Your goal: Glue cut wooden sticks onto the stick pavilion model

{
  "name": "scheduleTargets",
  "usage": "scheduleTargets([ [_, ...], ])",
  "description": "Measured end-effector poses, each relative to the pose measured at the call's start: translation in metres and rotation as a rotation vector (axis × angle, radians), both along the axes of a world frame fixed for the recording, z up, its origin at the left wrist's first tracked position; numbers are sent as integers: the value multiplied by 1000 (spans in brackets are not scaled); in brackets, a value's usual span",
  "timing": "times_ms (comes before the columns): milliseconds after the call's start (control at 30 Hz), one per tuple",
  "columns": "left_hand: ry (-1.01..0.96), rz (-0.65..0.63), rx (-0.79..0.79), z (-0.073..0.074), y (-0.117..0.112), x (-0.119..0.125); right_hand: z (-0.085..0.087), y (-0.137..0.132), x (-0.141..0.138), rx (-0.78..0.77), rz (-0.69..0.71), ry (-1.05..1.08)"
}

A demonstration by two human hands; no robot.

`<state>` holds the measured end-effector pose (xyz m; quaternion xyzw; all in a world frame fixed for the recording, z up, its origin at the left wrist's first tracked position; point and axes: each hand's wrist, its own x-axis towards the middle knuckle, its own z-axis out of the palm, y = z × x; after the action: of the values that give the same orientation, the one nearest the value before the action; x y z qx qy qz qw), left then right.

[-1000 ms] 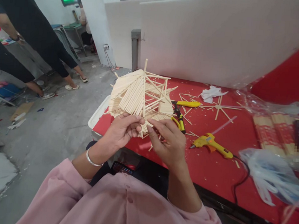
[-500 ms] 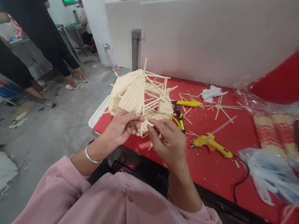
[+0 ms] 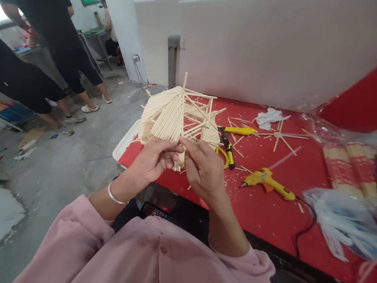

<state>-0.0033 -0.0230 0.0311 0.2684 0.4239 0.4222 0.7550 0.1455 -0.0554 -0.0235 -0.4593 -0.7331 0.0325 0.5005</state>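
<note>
A model built of thin wooden sticks [image 3: 167,119] stands on the red table, with a peaked roof partly covered in rows of sticks and an open frame on its right. In front of its near edge, my left hand [image 3: 155,158] has thumb and fingers closed in a pinch. My right hand [image 3: 204,167] meets it there, its fingers also closed, fingertips by the lower end of the roof. Whatever lies between the fingertips is too small or hidden to name. Right of the model lie yellow-handled pliers [image 3: 229,156] and another yellow-handled tool [image 3: 239,131].
A yellow glue gun [image 3: 267,182] with a black cord lies on the red table [image 3: 260,228]. Further right are a plastic bag [image 3: 337,218] and stick bundles [image 3: 342,169]. A star of sticks [image 3: 278,134] and a crumpled tissue [image 3: 270,118] lie behind. People stand at the left.
My right hand has moved left and slightly up, so its fingertips now meet those of my left hand. Its fingers have drawn together. The left hand has barely moved.
</note>
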Motion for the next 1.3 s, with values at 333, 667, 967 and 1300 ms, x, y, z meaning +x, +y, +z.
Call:
scheduleTargets([
  [333,-19,14,-49,1,2,0,0,2,-1,6,-27,-35],
  [667,-24,-58,57,-7,2,-3,-2,1,-3,19,-9,-28],
  [967,-35,-66,63,-12,-5,-8,-3,-6,-6,24,12,16],
  [1300,-18,-171,34,-48,-50,1,-28,-52,37,-181,-204,42],
])
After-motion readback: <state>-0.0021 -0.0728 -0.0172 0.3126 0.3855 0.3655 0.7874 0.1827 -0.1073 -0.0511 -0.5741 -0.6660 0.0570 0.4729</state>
